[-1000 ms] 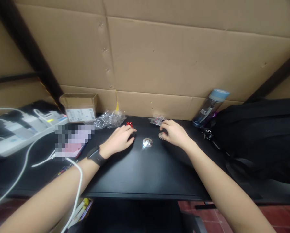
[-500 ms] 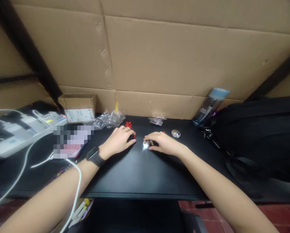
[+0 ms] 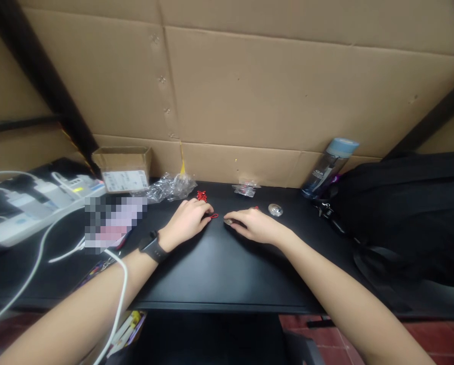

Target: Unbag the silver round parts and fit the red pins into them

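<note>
Left hand (image 3: 184, 220) and right hand (image 3: 259, 225), palms down, face each other over the tabletop (image 3: 219, 279).
The left fingers pinch a red cord loop (image 3: 214, 216); the right thumb and fingers pinch a metal disc (image 3: 227, 221), mostly hidden, near the loop.

A thin red cord (image 3: 214, 216) shows as a small closed loop, poking out rightward from the fingertips of the left hand (image 3: 188, 221); the rest is hidden. Just to its right, a small silvery disc (image 3: 228, 221) sits between the right hand's (image 3: 257, 225) fingertips, mostly covered, its left edge visible. Cord and disc are apart.
</note>
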The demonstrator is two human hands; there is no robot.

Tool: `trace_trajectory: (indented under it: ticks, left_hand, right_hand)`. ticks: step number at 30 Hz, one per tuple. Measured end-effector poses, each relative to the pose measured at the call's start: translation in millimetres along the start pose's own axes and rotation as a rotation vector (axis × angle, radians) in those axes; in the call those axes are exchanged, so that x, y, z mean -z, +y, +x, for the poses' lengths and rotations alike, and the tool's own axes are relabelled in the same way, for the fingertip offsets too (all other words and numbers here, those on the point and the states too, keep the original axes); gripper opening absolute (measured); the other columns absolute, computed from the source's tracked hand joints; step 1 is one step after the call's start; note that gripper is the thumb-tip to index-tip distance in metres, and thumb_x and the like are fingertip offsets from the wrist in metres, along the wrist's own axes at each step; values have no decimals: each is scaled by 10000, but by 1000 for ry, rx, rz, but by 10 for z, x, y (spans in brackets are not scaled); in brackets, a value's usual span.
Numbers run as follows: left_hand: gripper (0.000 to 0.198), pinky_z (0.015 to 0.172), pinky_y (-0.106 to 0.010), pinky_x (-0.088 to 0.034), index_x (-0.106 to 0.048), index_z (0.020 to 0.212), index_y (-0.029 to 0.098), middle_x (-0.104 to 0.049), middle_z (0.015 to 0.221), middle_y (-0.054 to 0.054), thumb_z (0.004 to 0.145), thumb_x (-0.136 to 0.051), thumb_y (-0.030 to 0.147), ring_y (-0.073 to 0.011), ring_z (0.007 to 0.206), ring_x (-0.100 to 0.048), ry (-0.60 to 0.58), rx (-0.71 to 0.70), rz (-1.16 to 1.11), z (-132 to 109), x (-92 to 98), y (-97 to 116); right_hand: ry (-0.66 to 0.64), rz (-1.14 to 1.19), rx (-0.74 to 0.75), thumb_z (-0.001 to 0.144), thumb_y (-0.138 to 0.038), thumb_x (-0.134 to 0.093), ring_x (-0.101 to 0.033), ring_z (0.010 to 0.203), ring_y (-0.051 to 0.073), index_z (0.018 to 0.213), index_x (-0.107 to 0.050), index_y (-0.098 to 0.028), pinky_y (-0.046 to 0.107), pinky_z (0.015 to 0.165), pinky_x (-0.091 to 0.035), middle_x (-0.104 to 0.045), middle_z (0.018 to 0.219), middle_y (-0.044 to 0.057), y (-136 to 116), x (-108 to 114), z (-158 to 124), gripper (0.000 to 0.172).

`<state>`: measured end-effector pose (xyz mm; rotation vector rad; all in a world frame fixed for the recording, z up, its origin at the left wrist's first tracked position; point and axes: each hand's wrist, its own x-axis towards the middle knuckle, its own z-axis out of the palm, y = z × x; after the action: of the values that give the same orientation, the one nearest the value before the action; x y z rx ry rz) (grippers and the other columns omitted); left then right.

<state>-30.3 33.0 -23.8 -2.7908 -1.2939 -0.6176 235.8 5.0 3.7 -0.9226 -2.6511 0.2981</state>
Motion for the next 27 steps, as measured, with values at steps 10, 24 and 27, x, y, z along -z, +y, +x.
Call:
trace_trajectory:
  ticks: [10,24,27]
  left_hand:
    - [90,827,-361,-394,-722,963,236,-724,1003,-46,970,-637,266,-249,965,-601,-21,52,-11,30,-28,55]
    - [114,848,-370,-414,-676,928,227,-731,973,-42,993,-588,260,-255,966,-618,0,46,-31,21,-60,-4]
    - [152,854,-365,-442,-668,944,218,-739,949,-45,1014,-549,281,-243,936,-645,35,37,-83,34,-70,-29]
  right_hand:
    - [110,71,15,1020,-183,-513,-670,1244,224,1359,-660,-252,400,1079,-534,-675,1381,99,119,-51,13,377]
    - [138,185,-30,987,-291,-639,-748,919,180,1288,-678,-225,332,876,-614,-701,1310,122,241,-62,-6,310]
    - [120,199,-55,925,-299,-732,-734,899,186,1308,-660,-239,312,814,-608,-752,1151,83,298,-60,-21,394]
